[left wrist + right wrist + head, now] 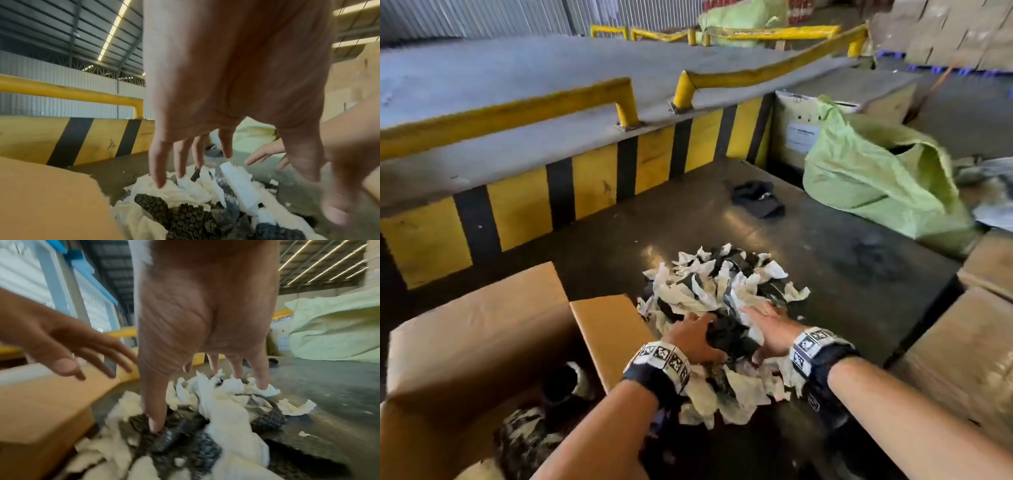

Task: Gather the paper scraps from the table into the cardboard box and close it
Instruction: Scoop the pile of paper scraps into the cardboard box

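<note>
The loose heap of white and black paper scraps (pixel 726 308) on the dark table (pixel 859 260), right of the open brown cardboard box (pixel 482 342), looks light and crumpled, best scooped from both flanks by the spread left hand (pixel 693 337) and flat right hand (pixel 770 329).

Your forearms are bare, with no sleeves or gloves in any view, and both your left hand (pixel 695 337) and right hand (pixel 768 329) are uncovered in the lower middle of the head frame. Each wrist carries a dark strap; on top of it sits a pale band (pixel 662 358) printed with square black-and-white marker tiles, the second band (pixel 813 346) lying just right of centre. In the wrist views, your palms fill the upper centre, creased and without rings.
</note>
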Demonstrator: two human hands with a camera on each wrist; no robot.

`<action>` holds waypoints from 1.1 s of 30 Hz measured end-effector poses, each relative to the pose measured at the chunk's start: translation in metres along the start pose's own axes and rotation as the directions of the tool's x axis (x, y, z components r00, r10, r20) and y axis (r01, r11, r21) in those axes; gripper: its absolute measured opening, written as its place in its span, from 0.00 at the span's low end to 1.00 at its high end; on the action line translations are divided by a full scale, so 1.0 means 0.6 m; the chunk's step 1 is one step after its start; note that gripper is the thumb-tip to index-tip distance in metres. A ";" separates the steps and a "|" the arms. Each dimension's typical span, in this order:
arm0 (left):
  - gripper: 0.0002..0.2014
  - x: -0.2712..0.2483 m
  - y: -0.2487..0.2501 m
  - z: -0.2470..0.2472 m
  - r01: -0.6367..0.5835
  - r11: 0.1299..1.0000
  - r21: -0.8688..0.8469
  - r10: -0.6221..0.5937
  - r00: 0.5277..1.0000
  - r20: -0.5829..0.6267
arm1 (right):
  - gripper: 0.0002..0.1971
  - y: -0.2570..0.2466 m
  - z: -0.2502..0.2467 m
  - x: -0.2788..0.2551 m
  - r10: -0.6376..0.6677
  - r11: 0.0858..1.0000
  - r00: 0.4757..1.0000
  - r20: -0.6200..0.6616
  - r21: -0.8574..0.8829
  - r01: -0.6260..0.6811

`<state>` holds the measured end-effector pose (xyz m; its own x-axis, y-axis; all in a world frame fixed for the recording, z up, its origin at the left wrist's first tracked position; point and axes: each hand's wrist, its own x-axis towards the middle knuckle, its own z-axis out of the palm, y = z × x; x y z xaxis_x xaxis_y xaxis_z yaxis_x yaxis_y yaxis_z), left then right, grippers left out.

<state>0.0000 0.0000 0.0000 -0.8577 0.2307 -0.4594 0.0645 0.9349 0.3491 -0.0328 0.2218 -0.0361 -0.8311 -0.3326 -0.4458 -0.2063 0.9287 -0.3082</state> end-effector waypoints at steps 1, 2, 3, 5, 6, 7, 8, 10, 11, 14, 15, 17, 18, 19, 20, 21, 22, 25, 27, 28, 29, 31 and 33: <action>0.52 0.034 0.005 0.001 0.041 0.999 0.019 -0.041 0.999 0.033 | 0.62 0.011 -0.001 0.018 -0.007 1.000 0.998 0.062 -0.002 0.007; 0.57 0.057 0.014 -0.002 0.099 0.994 0.042 -0.101 0.994 0.050 | 0.67 0.023 -0.002 0.035 0.003 1.000 0.995 0.100 -0.013 -0.002; 0.61 0.084 0.016 -0.001 0.153 0.985 0.076 -0.159 0.985 0.069 | 0.71 0.029 -0.003 0.048 0.017 0.999 0.989 0.144 -0.044 -0.011; 0.66 0.134 0.019 -0.001 0.243 0.959 0.145 -0.253 0.966 0.054 | 0.72 0.049 0.008 0.086 0.049 0.998 0.980 0.191 -0.053 -0.040; 0.69 0.154 0.018 0.005 0.276 0.947 0.162 -0.287 0.956 0.053 | 0.72 0.056 0.014 0.101 0.048 0.998 0.976 0.211 -0.052 -0.037; 0.71 0.175 0.013 0.013 0.305 0.938 0.166 -0.318 0.947 0.055 | 0.73 0.062 0.018 0.115 0.050 0.998 0.974 0.222 -0.059 -0.038; 0.73 0.197 0.005 0.024 0.331 0.930 0.159 -0.343 0.937 0.058 | 0.74 0.070 0.025 0.130 0.049 0.996 0.972 0.231 -0.078 -0.032; 0.74 0.230 -0.011 0.050 0.372 0.923 0.097 -0.381 0.919 0.102 | 0.75 0.080 0.046 0.151 0.074 0.995 0.970 0.232 -0.083 -0.056; 0.74 0.239 -0.016 0.064 0.378 0.924 0.066 -0.383 0.914 0.133 | 0.73 0.081 0.056 0.158 0.072 0.995 0.973 0.218 -0.088 -0.054; 0.71 0.257 -0.018 0.103 0.375 0.927 0.027 -0.372 0.903 0.216 | 0.51 0.084 0.074 0.170 0.060 0.993 0.982 0.179 -0.112 -0.040; 0.70 0.264 -0.018 0.117 0.369 0.929 0.035 -0.368 0.905 0.213 | 0.42 0.086 0.080 0.177 0.053 0.993 0.984 0.171 -0.117 -0.033; 0.67 0.275 -0.017 0.137 0.365 0.928 0.078 -0.373 0.914 0.157 | 0.31 0.089 0.089 0.193 0.036 0.990 0.986 0.160 -0.142 -0.013; 0.64 0.280 -0.016 0.143 0.358 0.929 0.095 -0.368 0.922 0.119 | 0.27 0.089 0.092 0.202 0.023 0.989 0.989 0.148 -0.149 -0.001; 0.59 0.283 -0.015 0.145 0.338 0.936 0.100 -0.346 0.935 0.080 | 0.24 0.087 0.093 0.208 0.014 0.988 0.990 0.143 -0.152 0.008; 0.51 0.285 -0.013 0.146 0.315 0.945 0.084 -0.320 0.946 0.049 | 0.21 0.085 0.093 0.212 0.014 0.989 0.989 0.146 -0.149 0.008; 0.43 0.284 -0.011 0.145 0.295 0.953 0.065 -0.297 0.955 0.020 | 0.18 0.083 0.093 0.215 0.013 0.990 0.990 0.139 -0.142 0.007; 0.38 0.283 -0.009 0.143 0.282 0.958 0.055 -0.282 0.959 -0.004 | 0.15 0.082 0.094 0.218 0.011 0.992 0.993 0.122 -0.125 0.004; 0.32 0.273 -0.007 0.131 0.248 0.969 0.010 -0.248 0.968 -0.049 | 0.14 0.085 0.109 0.228 0.032 0.999 0.998 0.055 -0.045 -0.030; 0.30 0.266 -0.007 0.116 0.225 0.973 -0.056 -0.229 0.971 -0.073 | 0.15 0.083 0.108 0.230 0.056 0.998 0.998 0.027 0.005 -0.056; 0.30 0.262 -0.007 0.107 0.214 0.973 -0.086 -0.222 0.970 -0.095 | 0.16 0.078 0.099 0.226 0.070 0.997 0.998 0.009 0.031 -0.070; 0.29 0.256 -0.006 0.095 0.200 0.973 -0.112 -0.214 0.968 -0.132 | 0.16 0.069 0.084 0.220 0.080 0.995 0.997 -0.014 0.055 -0.080; 0.26 0.243 0.000 0.065 0.171 0.976 -0.135 -0.196 0.960 -0.200 | 0.16 0.053 0.051 0.209 0.093 0.991 0.994 -0.061 0.104 -0.087; 0.23 0.226 0.008 0.028 0.146 0.976 -0.162 -0.184 0.951 -0.249 | 0.16 0.037 0.014 0.197 0.095 0.987 0.990 -0.105 0.137 -0.081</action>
<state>-0.1071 0.0402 -0.0744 -0.9545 -0.0198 -0.2977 -0.1453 0.9023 0.4059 -0.1314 0.2017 -0.1029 -0.8967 -0.2233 -0.3821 -0.0662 0.9213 -0.3831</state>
